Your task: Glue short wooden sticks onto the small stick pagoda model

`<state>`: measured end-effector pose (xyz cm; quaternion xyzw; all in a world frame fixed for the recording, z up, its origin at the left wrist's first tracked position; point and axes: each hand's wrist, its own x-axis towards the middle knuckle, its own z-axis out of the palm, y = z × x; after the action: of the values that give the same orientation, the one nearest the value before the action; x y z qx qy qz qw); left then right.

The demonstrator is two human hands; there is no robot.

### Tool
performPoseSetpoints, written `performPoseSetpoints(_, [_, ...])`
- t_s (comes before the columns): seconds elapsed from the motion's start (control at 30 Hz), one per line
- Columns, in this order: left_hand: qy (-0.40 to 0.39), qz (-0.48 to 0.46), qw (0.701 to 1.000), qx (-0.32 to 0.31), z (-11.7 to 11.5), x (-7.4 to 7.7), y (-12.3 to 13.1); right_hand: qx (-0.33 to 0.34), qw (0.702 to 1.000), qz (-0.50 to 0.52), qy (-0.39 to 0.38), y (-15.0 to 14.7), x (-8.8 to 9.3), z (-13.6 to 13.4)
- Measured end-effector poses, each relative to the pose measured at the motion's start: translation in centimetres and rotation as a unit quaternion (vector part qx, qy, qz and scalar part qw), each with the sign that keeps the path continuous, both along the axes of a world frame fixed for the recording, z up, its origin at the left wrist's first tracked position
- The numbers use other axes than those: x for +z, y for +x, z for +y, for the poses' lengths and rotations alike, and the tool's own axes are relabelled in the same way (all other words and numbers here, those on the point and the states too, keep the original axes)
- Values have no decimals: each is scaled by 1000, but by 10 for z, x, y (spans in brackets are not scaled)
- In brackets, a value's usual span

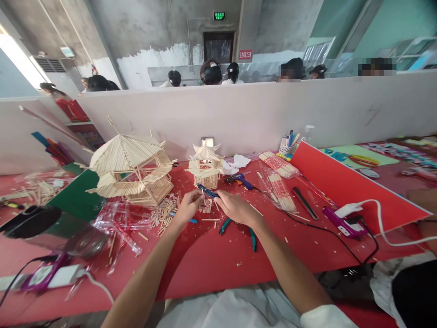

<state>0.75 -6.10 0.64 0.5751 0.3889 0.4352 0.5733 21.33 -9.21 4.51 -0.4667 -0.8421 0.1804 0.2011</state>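
My left hand (191, 204) pinches a short light wooden stick (202, 193) above the middle of the red table. Closed around a dark blue tool (207, 191), my right hand (233, 206) meets it at the stick. The tool looks like a small cutter or knife, its exact kind unclear. Just behind both hands stands a small stick pavilion (205, 166). A larger stick pavilion (131, 168) is to the left. Below the hands lie short cut sticks (210, 220) and teal-handled pliers (253, 239), partly hidden by my right hand.
A blue glue gun (243, 181) and packs of sticks (282, 191) lie right of the hands. A clear bottle (75, 237), purple power strips (343, 223), cords, a green board (80, 196) and a red board (351, 182) flank the work. Behind a partition are several people.
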Motion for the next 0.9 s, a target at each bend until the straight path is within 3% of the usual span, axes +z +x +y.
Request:
performPoseSetpoints(0.3, [24,35,999,-4,-3,4,-3,16,1000,-10,9,5,-2,3])
performPoseSetpoints(0.57, [98,100,989,38,-2,2,-6,8,1000,-15,3,2,0,1])
performPoseSetpoints(0.9, [57,68,996,16,-1,2,-7,7,1000,-20,5,1,-1,3])
